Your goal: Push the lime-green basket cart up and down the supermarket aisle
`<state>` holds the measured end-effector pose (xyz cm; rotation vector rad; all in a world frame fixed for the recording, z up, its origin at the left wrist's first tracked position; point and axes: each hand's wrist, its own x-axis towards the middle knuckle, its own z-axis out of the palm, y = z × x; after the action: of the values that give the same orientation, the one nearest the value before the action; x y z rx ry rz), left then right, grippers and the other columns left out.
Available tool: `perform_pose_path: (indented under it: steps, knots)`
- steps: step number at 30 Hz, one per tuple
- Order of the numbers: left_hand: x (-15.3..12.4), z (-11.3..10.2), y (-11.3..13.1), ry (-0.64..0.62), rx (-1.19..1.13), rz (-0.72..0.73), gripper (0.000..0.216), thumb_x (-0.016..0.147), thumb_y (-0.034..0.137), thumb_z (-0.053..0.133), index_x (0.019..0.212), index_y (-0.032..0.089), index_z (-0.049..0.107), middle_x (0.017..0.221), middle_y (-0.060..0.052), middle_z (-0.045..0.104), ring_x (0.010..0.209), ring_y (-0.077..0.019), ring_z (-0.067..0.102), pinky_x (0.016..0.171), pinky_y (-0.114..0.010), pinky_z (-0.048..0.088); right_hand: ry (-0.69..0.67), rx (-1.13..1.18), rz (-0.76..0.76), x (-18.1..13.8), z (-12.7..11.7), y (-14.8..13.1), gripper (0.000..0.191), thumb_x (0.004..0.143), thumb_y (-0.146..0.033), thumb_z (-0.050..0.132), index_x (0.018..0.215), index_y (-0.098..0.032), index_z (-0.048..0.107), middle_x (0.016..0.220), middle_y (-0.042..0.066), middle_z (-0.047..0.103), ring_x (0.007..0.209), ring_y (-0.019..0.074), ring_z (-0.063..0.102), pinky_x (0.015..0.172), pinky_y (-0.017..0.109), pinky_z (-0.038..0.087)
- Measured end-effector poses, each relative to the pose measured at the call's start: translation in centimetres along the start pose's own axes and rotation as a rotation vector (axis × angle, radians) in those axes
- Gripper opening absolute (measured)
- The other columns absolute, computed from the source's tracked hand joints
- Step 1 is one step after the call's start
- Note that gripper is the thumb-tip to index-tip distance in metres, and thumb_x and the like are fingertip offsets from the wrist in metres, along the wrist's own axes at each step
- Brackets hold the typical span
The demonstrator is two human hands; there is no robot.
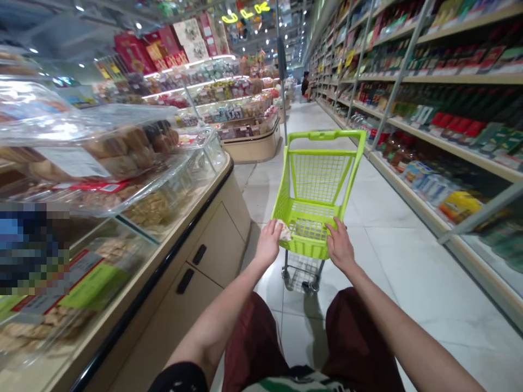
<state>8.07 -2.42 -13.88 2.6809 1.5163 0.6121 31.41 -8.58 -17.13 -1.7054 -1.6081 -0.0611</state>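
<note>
A lime-green shopping cart (312, 249) stands on the floor in front of me, its handle bar at the far end and its basket low and close to me. My left hand (268, 239) is closed on a crumpled whitish cloth or tissue (283, 230), pressed against the near left corner of the basket rim. On the near right corner of the rim lies my right hand (340, 244), fingers curled over the edge. No goods are visible in the basket.
A display counter (216, 228) with packed baked goods in clear trays runs along my left. Tall stocked shelves (457, 144) line the right. A thin pole (281, 65) rises from the cart's left side. Down the tiled aisle a person (305, 86) is low beside the shelves.
</note>
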Motion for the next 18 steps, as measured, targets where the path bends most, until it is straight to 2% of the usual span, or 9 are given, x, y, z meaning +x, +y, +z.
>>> perform_pose_path:
  steps: [3, 6, 8, 10, 12, 15, 18]
  knots:
    - [0.4, 0.7, 2.8, -0.021, -0.037, 0.027, 0.044, 0.08, 0.006, 0.038, 0.122, 0.015, 0.045, 0.135, -0.012, 0.038, 0.127, -0.0228, 0.031, 0.104, -0.041, 0.031, 0.018, 0.025, 0.008, 0.1, 0.2, -0.2, 0.041, 0.082, -0.02, 0.032, 0.12, -0.014, 0.045, 0.139, 0.009, 0.026, 0.13, 0.0248, 0.021, 0.104, 0.05, 0.027]
    - [0.9, 1.6, 6.1, -0.043, -0.063, 0.15, 0.043, 0.08, 0.009, 0.04, 0.123, 0.016, 0.044, 0.135, -0.011, 0.038, 0.126, -0.0239, 0.031, 0.104, -0.043, 0.029, 0.027, 0.045, 0.012, 0.4, 0.2, -0.1, 0.043, 0.081, -0.019, 0.032, 0.123, -0.013, 0.042, 0.139, 0.009, 0.026, 0.131, 0.0233, 0.02, 0.106, 0.047, 0.026]
    - [1.3, 1.9, 7.2, -0.062, -0.061, 0.238, 0.042, 0.081, 0.011, 0.04, 0.123, 0.018, 0.044, 0.134, -0.009, 0.04, 0.125, -0.0237, 0.032, 0.104, -0.043, 0.028, 0.029, 0.051, 0.022, 0.7, 0.2, 0.1, 0.046, 0.079, -0.017, 0.033, 0.124, -0.013, 0.04, 0.14, 0.009, 0.025, 0.131, 0.0227, 0.019, 0.107, 0.046, 0.025]
    - [1.7, 1.7, 6.9, -0.083, -0.044, 0.29, 0.04, 0.082, 0.012, 0.038, 0.121, 0.018, 0.045, 0.131, -0.008, 0.044, 0.123, -0.023, 0.034, 0.103, -0.043, 0.029, 0.036, 0.059, 0.048, 0.9, 0.2, 0.4, 0.049, 0.077, -0.014, 0.033, 0.126, -0.012, 0.037, 0.141, 0.009, 0.022, 0.132, 0.0228, 0.019, 0.106, 0.046, 0.026]
    - [2.1, 1.3, 5.4, -0.095, -0.025, 0.296, 0.037, 0.083, 0.013, 0.038, 0.118, 0.019, 0.047, 0.125, -0.007, 0.049, 0.118, -0.0217, 0.039, 0.101, -0.041, 0.03, 0.039, 0.07, 0.078, 1.0, 0.3, 0.7, 0.052, 0.076, -0.013, 0.033, 0.127, -0.012, 0.035, 0.143, 0.009, 0.018, 0.132, 0.0231, 0.018, 0.105, 0.045, 0.027]
    - [2.4, 1.0, 3.1, -0.091, -0.017, 0.267, 0.034, 0.083, 0.013, 0.038, 0.115, 0.018, 0.049, 0.114, -0.007, 0.054, 0.108, -0.0196, 0.044, 0.099, -0.037, 0.032, 0.042, 0.089, 0.089, 1.3, 0.7, 1.0, 0.052, 0.075, -0.013, 0.033, 0.126, -0.011, 0.036, 0.144, 0.009, 0.015, 0.133, 0.0223, 0.015, 0.107, 0.044, 0.026]
    - [2.4, 1.3, 2.6, -0.058, -0.03, 0.198, 0.033, 0.083, 0.011, 0.037, 0.112, 0.017, 0.051, 0.108, -0.007, 0.055, 0.103, -0.0191, 0.046, 0.096, -0.035, 0.034, 0.057, 0.122, 0.08, 1.6, 1.1, 1.2, 0.051, 0.074, -0.012, 0.032, 0.124, -0.014, 0.039, 0.144, 0.006, 0.016, 0.133, 0.0206, 0.013, 0.108, 0.043, 0.024]
